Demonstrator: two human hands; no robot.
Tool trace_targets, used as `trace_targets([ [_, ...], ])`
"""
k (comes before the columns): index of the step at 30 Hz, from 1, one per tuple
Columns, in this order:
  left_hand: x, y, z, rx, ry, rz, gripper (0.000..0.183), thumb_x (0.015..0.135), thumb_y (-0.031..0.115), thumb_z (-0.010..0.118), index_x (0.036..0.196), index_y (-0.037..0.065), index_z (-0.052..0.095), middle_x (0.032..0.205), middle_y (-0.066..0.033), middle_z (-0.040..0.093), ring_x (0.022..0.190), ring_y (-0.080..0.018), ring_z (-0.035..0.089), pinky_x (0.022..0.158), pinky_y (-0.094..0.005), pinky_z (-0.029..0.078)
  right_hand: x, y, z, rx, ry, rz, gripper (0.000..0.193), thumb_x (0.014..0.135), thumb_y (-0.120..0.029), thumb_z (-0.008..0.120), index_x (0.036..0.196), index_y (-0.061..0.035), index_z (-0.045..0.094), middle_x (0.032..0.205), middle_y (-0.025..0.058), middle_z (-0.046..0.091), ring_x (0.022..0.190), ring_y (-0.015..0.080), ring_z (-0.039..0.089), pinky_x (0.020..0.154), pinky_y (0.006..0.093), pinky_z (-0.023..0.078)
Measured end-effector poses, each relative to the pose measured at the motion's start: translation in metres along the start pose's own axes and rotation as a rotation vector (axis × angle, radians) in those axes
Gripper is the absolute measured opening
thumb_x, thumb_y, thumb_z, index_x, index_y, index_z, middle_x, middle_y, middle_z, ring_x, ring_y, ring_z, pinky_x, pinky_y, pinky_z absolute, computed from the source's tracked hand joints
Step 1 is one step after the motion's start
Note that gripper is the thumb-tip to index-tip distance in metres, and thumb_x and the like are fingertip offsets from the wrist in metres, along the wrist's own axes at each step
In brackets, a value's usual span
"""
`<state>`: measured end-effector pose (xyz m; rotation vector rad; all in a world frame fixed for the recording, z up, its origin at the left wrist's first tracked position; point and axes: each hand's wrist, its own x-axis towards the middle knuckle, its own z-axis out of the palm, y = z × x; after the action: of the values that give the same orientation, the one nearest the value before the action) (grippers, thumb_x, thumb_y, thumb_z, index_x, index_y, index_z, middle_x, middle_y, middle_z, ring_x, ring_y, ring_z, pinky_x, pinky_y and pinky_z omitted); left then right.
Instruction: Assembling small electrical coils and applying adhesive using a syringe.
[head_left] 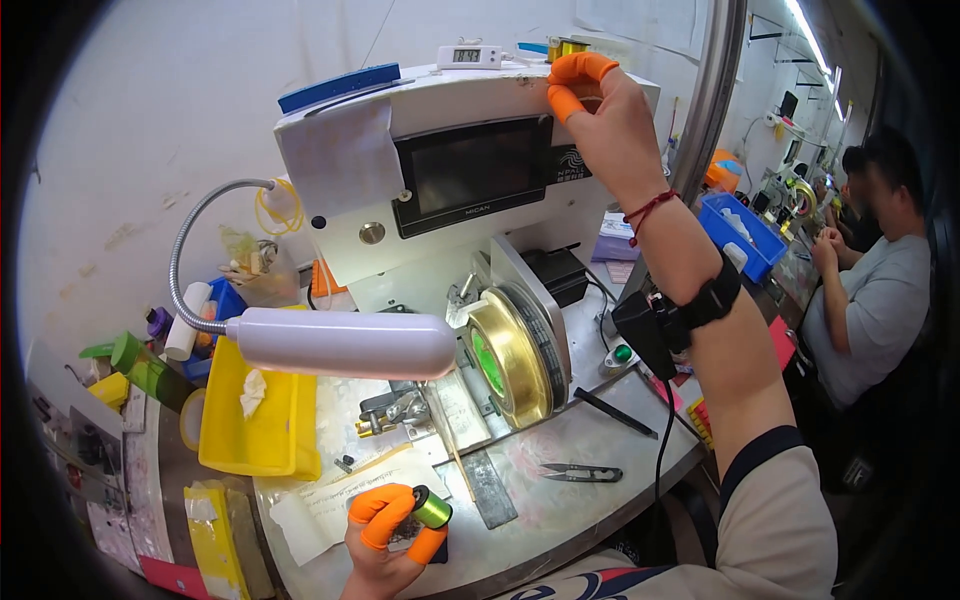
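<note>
My left hand [383, 545], with orange finger covers, is closed around a small spool of yellow-green thread [432, 508] near the front of the bench. My right hand [604, 108], its thumb and forefinger also covered in orange, is raised to the top edge of the white machine [350, 245]. Those fingertips are pinched together; anything between them is too small to make out. Just behind them a gold-yellow spool [572, 47] stands on the machine. Below its dark screen [472, 172] is a gold wheel [512, 362] with a green centre.
A lamp [345, 342] on a bent metal neck hangs across the bench. Thread snips [582, 472] and a black bar [615, 413] lie at right, near a cable [668, 450]. A yellow bin [260, 455] stands left. Another person [870, 270] sits far right.
</note>
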<state>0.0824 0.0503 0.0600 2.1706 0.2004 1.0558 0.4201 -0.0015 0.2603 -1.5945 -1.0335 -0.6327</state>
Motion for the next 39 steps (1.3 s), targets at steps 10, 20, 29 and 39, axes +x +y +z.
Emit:
trace_targets([
  [10,0.008,0.003,0.001,-0.047,-0.042,0.003,0.05,0.055,0.0,0.073,0.101,0.008,0.052,0.094,-0.0105,0.052,0.083,-0.022,0.053,0.073,-0.0303,0.043,0.004,0.024,-0.007,-0.126,0.132,-0.015,0.025,0.073,-0.015,0.065,0.091,-0.0007,0.057,0.082,0.0067,0.058,0.074,0.0162,0.057,0.07,0.0242,0.044],
  [20,0.0,0.025,0.0,-0.127,-0.042,0.007,0.053,0.056,-0.004,0.071,0.104,0.006,0.051,0.098,-0.0111,0.05,0.091,-0.0229,0.05,0.081,-0.0322,0.04,-0.039,0.011,-0.031,0.529,0.008,-0.003,0.025,0.074,-0.013,0.066,0.094,-0.001,0.057,0.086,0.0037,0.06,0.079,0.0086,0.055,0.071,0.0215,0.043],
  [29,0.006,0.042,0.009,-0.305,0.091,0.017,0.053,0.059,-0.006,0.07,0.107,0.003,0.051,0.104,-0.0097,0.05,0.095,-0.0204,0.051,0.081,-0.0293,0.043,-0.187,-0.084,-0.056,0.258,-0.76,-0.264,0.053,0.063,-0.018,0.074,0.107,0.0003,0.052,0.096,0.011,0.058,0.084,0.0175,0.056,0.076,0.0289,0.043],
  [39,0.001,0.057,0.017,-0.138,0.055,0.197,0.044,0.064,-0.008,0.066,0.106,0.003,0.054,0.108,-0.0131,0.052,0.092,-0.0225,0.055,0.075,-0.0287,0.046,-0.261,-0.096,-0.034,0.646,-0.855,0.192,0.047,0.073,-0.019,0.065,0.112,0.0013,0.046,0.086,0.0101,0.057,0.073,0.0182,0.056,0.066,0.0275,0.045],
])
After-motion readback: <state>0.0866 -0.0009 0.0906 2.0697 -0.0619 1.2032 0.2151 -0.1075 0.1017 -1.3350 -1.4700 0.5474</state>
